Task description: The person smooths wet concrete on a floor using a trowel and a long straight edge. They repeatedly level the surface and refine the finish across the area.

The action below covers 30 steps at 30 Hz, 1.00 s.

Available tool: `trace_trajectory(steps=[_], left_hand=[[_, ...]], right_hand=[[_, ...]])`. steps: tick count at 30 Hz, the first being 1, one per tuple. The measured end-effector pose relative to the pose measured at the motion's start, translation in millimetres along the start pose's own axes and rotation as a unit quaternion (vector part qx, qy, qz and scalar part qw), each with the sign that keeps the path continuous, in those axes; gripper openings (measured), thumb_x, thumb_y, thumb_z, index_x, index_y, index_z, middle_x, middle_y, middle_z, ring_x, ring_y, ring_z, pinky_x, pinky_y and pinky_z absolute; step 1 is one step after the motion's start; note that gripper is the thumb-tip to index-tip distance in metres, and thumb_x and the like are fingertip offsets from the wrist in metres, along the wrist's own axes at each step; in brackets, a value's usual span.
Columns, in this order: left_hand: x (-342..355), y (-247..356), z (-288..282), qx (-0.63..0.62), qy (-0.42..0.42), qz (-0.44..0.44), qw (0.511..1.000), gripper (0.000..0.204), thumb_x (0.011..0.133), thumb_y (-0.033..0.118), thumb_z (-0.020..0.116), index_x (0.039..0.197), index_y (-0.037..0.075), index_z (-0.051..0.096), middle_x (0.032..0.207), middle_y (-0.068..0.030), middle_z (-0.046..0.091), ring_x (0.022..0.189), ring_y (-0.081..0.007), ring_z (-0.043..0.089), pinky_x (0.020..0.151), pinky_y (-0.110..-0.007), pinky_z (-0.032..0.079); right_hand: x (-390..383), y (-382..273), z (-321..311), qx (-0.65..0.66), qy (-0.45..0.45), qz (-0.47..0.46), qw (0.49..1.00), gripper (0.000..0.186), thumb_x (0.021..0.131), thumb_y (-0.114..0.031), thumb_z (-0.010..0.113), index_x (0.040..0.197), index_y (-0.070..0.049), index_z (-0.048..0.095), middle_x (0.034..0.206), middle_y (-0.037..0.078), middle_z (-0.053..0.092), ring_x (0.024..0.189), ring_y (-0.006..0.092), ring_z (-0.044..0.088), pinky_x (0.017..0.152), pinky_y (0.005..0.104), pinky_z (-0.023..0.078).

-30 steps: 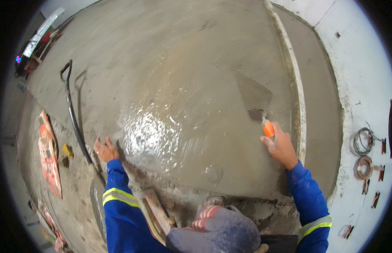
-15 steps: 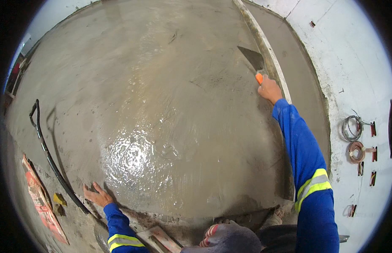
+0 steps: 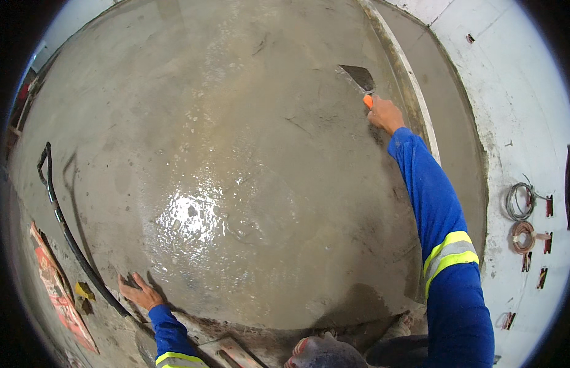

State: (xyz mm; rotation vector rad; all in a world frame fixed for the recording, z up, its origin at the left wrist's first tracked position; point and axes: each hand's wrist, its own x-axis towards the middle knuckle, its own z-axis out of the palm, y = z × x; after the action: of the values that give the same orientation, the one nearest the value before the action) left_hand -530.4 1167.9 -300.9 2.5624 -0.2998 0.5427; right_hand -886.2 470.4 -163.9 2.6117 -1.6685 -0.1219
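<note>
My right hand (image 3: 386, 115) is closed round the orange handle of a pointed trowel (image 3: 359, 77), reaching far out at the right. The trowel's dark blade lies over the wet grey screed (image 3: 266, 153), just left of a long straight board (image 3: 400, 64). At the lower left, my left hand (image 3: 141, 292) has its fingers spread and holds nothing. It is at the near edge of the wet surface, beside the end of a black hose-like bar (image 3: 73, 230); whether it rests on the ground I cannot tell.
A red and white bag (image 3: 59, 288) lies at the left with a small yellow block (image 3: 84, 291) beside it. A flat float (image 3: 233, 354) lies close to my knee (image 3: 328, 354). Along the right, coiled wires (image 3: 523, 237) hang from the white wall (image 3: 518, 141).
My right hand and trowel have moved left, and the blade now stands apart from the board. The left hand stays open in nearly the same place. The view has shifted slightly.
</note>
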Motion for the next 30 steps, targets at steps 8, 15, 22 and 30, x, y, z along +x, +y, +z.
trace_trajectory(steps=[8,15,22,30], left_hand=[[0,-2,2,0.028,0.005,0.001,1.000,0.066,0.098,0.048,0.052,0.137,-0.005,0.043,0.137,-0.0246,0.045,0.129,-0.0377,0.041,0.111,-0.045,0.031],[2,-2,3,0.037,0.004,0.011,0.999,0.071,0.097,0.051,0.052,0.139,-0.005,0.041,0.138,-0.0246,0.044,0.130,-0.0384,0.041,0.110,-0.047,0.032],[2,5,-1,0.033,-0.002,-0.006,0.999,0.072,0.096,0.052,0.053,0.139,-0.005,0.042,0.137,-0.0250,0.044,0.130,-0.0385,0.040,0.110,-0.047,0.032],[1,7,-1,0.026,0.002,-0.010,1.000,0.072,0.096,0.052,0.054,0.138,-0.005,0.042,0.136,-0.0257,0.045,0.128,-0.0393,0.041,0.110,-0.048,0.033]], right_hand=[[-50,-7,-22,-0.029,-0.015,-0.156,0.987,0.029,0.081,-0.015,0.059,0.106,-0.001,0.056,0.090,0.024,0.068,0.089,0.0422,0.066,0.077,0.0518,0.053],[-82,-9,-35,0.038,-0.088,-0.199,0.975,0.048,0.075,-0.007,0.056,0.123,-0.001,0.054,0.086,0.028,0.066,0.082,0.0458,0.064,0.074,0.0536,0.051],[-97,-19,-86,0.251,-0.271,-0.107,0.923,0.020,0.076,-0.007,0.059,0.095,0.002,0.059,0.073,0.015,0.063,0.065,0.0251,0.064,0.059,0.0405,0.051],[-81,-15,-52,0.571,-0.434,0.026,0.696,0.029,0.089,-0.011,0.058,0.115,0.000,0.052,0.074,0.003,0.052,0.057,0.0109,0.053,0.045,0.0262,0.044]])
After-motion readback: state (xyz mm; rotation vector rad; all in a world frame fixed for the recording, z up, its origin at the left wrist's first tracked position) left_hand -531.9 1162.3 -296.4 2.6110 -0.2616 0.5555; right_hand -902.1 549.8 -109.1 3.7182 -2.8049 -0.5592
